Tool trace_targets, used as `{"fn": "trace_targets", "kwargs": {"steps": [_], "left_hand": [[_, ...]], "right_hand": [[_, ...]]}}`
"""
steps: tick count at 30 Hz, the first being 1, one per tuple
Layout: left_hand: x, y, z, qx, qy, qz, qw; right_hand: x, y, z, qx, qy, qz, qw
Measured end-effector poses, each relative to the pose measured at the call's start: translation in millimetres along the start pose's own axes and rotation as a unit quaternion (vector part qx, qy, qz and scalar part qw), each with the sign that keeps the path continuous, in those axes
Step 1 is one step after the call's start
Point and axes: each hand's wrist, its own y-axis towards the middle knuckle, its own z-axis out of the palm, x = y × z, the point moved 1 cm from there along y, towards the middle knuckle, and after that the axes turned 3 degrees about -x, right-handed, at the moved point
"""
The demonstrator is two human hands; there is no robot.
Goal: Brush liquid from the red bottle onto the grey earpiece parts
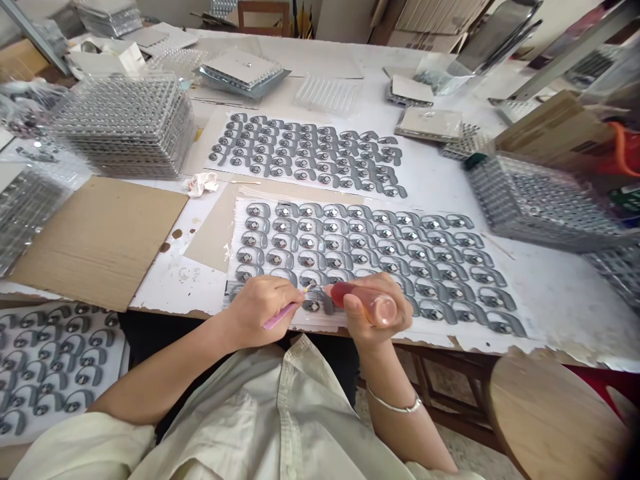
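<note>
My left hand (267,307) is closed around a thin pink stick tool (280,316), its pale tip over the near edge of the part rows. In my right hand (383,310) is a squeeze bottle of reddish liquid (367,303), tilted so its narrow nozzle points left toward the same spot. Both tips meet close to one small grey curved part (313,305) with a round metal piece on it. Rows of such grey curved parts (360,243) lie on a white sheet under and beyond my hands. Whether the tips touch the part, I cannot tell.
Behind is another sheet of grey parts (305,152). Stacked clear trays (123,127) stand at left, more trays (543,200) at right. Brown cardboard (100,233) overhangs the table edge. A crumpled tissue (201,185) and cotton swab (246,182) lie mid-table. A wooden stool (555,413) stands at lower right.
</note>
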Motion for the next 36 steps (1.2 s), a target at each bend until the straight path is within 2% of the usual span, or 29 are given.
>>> {"fn": "trace_targets", "kwargs": {"steps": [3, 8, 12, 15, 22, 30, 36], "left_hand": [[5.0, 4.7, -5.0, 0.01, -0.053, -0.029, 0.998], [14.7, 16.6, -15.0, 0.053, -0.113, -0.138, 0.983], [21.7, 23.0, -19.2, 0.109, -0.153, -0.246, 0.951], [24.3, 26.0, -20.2, 0.12, -0.184, -0.292, 0.931], [24.4, 29.5, -21.2, 0.098, -0.208, -0.309, 0.923], [25.9, 26.9, -19.8, 0.093, -0.212, -0.311, 0.922], [27.2, 25.5, -19.3, 0.092, -0.211, -0.306, 0.924]], "right_hand": [[0.0, -0.6, -0.3, 0.002, 0.005, -0.004, 1.0], [-0.7, -1.7, 0.4, 0.007, 0.006, -0.005, 1.0], [-0.6, -1.5, 0.9, 0.012, 0.004, -0.007, 1.0], [-0.8, -1.6, 0.6, 0.016, 0.011, -0.012, 1.0], [-1.1, -3.7, 0.6, 0.035, 0.03, -0.004, 0.999], [1.6, -1.4, 2.8, 0.035, 0.04, -0.037, 0.998], [0.9, -2.4, 3.3, 0.038, 0.047, -0.027, 0.998]]}}
